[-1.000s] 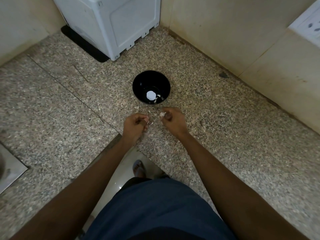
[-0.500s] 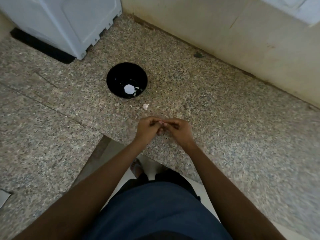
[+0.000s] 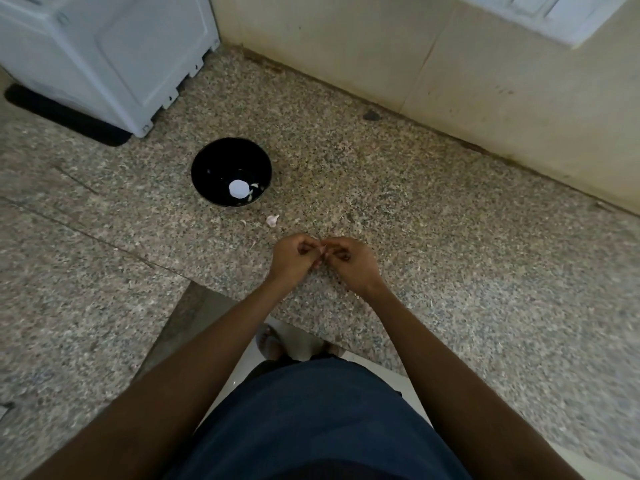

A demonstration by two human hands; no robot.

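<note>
Peeling, by the look: left hand [image 3: 294,258] and right hand [image 3: 350,264] pinch one garlic clove [image 3: 322,250]; black bowl [image 3: 205,181] stands nearby for it.

My left hand [image 3: 294,258] and right hand [image 3: 349,263] pinch a small pale scrap [image 3: 322,250] between their fingertips. My curled fingers cover nearly all of it, so I cannot tell what it is. The pale flecks [image 3: 254,186] low in the glossy black bowl [image 3: 214,161] are too small to name. The white plastic appliance [image 3: 104,53] runs off the top and left edges. The white framed wall panel [image 3: 540,12] is cut by the top edge. My dark blue garment [image 3: 311,427] hides most of my foot [image 3: 268,341].
</note>
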